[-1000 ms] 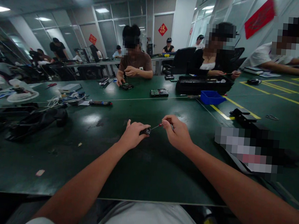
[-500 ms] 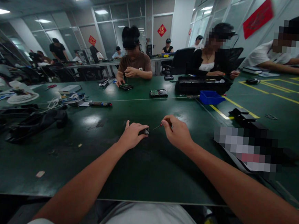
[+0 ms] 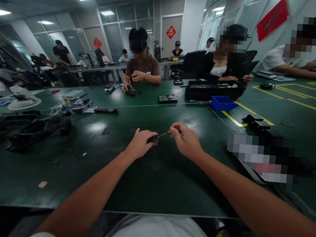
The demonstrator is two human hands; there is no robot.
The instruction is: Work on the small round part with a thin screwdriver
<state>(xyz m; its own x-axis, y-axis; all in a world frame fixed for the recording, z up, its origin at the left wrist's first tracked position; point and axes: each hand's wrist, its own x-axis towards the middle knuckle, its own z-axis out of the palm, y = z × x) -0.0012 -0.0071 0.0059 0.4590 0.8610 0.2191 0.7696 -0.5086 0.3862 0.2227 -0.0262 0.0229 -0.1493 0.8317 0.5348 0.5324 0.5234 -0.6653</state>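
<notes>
My left hand (image 3: 139,143) is closed round a small dark cylindrical part (image 3: 153,139) and holds it just above the green table (image 3: 153,176). My right hand (image 3: 187,139) pinches a thin screwdriver (image 3: 164,133) with a red collar. Its metal tip points left and meets the end of the cylindrical part. Both hands are near the middle of the table, a hand's width apart.
Black bags and cables (image 3: 36,129) lie at the left. A blue bin (image 3: 224,103), a black tray (image 3: 215,89) and black parts (image 3: 258,124) are at the right. A circuit board (image 3: 168,98) lies farther back. Other people work across the table.
The screwdriver tip drew back a little from the cylindrical part half a second ago and now touches it again. Both hands stayed in the same place.
</notes>
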